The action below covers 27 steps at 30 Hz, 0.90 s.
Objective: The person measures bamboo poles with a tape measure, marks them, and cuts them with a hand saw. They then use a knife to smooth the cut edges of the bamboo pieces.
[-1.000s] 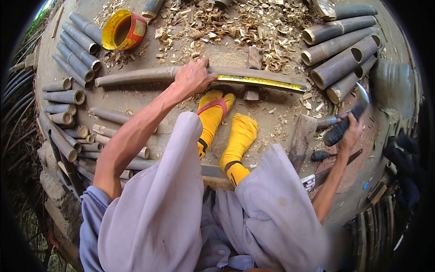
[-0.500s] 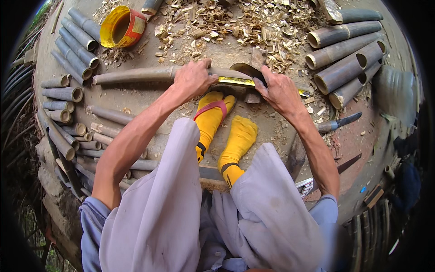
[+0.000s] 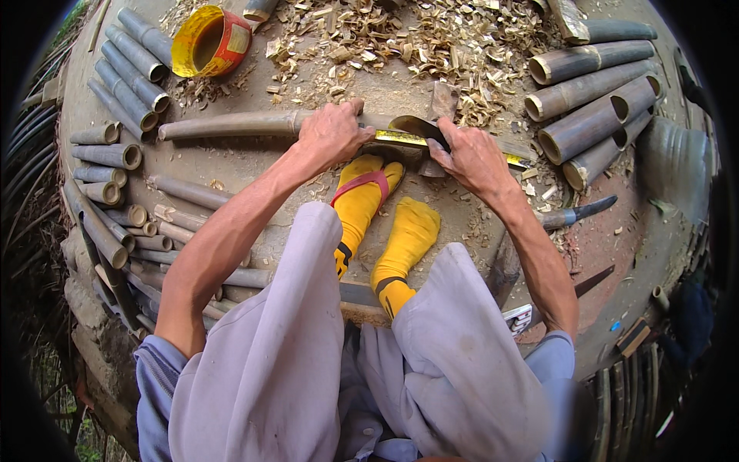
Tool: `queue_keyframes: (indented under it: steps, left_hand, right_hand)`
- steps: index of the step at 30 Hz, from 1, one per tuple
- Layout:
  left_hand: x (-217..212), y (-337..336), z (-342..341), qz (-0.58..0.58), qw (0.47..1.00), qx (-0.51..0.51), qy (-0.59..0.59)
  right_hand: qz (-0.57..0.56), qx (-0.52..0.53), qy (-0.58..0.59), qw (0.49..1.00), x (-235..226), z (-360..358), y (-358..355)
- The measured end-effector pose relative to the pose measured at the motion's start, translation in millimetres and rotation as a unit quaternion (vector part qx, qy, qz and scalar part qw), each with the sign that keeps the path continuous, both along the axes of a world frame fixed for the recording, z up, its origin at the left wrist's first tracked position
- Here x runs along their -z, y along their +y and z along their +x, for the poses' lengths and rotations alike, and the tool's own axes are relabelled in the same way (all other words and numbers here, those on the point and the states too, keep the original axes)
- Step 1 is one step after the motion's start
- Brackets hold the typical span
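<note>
Across the ground, ahead of the feet [image 3: 408,229]: a bamboo pole [image 3: 231,126], laid crosswise over a wooden block [image 3: 444,100] toward its right end. Left hand [image 3: 336,134] on the pole near its middle; right hand [image 3: 476,158] farther right, with a drawknife-like blade [image 3: 419,129] at the pole, between both hands. Beyond the pole, wood shavings [image 3: 369,38]; left of these, a bucket [image 3: 237,45] with liquid inside. Far left, cut bamboo tubes [image 3: 137,54] in rows; upper right, more bamboo sections [image 3: 604,61], side by side. Right of the right forearm, a knife [image 3: 581,211].

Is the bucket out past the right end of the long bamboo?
No, the bucket sits beyond the left half of the long bamboo.
</note>
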<state>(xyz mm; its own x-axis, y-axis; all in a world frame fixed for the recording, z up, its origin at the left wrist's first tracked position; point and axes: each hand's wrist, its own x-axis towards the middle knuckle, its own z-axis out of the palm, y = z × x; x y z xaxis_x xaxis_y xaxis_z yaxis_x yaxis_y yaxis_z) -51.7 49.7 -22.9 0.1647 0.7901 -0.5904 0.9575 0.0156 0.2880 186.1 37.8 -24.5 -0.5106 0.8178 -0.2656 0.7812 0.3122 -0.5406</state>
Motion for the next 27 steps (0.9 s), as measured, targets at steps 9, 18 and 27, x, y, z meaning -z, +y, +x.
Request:
queue_keyframes:
  steps: [9,18,27]
  left_hand:
    - [1,0,0,0.002,1.0,0.0,0.002]
    - [0,-5,3,0.018,1.0,-0.003,0.0]
    - [1,-6,-8,0.012,1.0,-0.018,-0.006]
  right_hand:
    - [-0.003,0.004,0.026,1.0,6,1,-1]
    - [-0.076,-0.056,0.043,0.995,6,6,34]
    - [0.079,0.039,-0.017,0.996,-7,8,59]
